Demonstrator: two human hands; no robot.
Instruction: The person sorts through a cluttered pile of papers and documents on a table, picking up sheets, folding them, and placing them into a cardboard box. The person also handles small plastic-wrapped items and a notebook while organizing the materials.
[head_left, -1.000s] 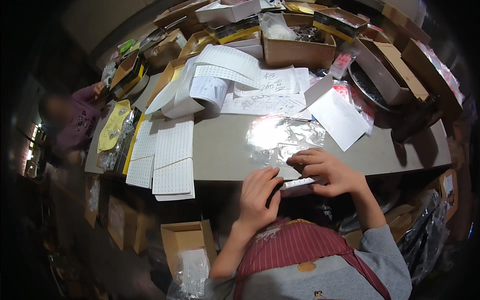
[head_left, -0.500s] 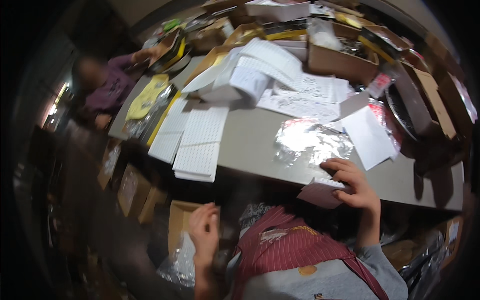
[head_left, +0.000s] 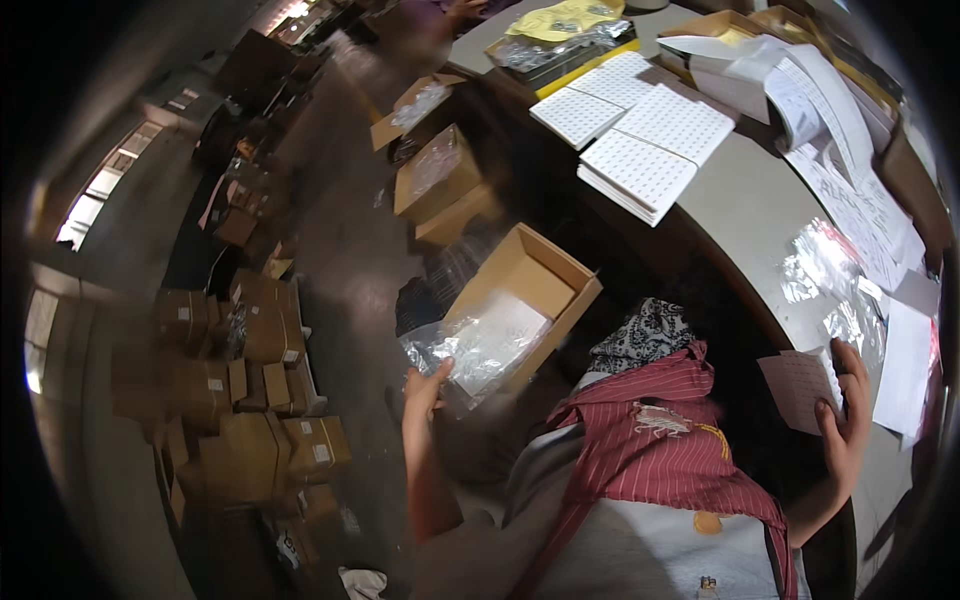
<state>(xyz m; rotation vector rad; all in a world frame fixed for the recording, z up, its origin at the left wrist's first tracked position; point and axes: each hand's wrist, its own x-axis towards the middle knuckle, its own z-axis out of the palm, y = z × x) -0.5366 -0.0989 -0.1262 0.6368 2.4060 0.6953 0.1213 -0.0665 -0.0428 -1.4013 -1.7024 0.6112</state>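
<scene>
My left hand [head_left: 427, 388] is closed on the near corner of a clear plastic bag [head_left: 490, 350]. White paper or card shows through the bag, which lies partly inside an open cardboard box [head_left: 530, 272] left of my lap. At the table's front edge, my right hand [head_left: 846, 405] grips a small stack of printed cards [head_left: 800, 390], thumb on the near face. Shiny clear plastic wrap [head_left: 830, 265] lies on the table just beyond that hand. Stacks of white printed sheets [head_left: 655, 150] rest at the table's edge ahead.
More open cardboard boxes [head_left: 435, 170] line the floor by the table. Taped cartons [head_left: 265, 320] are piled at the left. Loose papers [head_left: 870, 220] cover the right part of the grey table [head_left: 735, 215]. A yellow packet [head_left: 565, 18] lies on a tray at the far end.
My view has swung left and down toward the floor box. My left hand, empty before, has reached the plastic bag and taken its corner. The right hand still holds the cards.
</scene>
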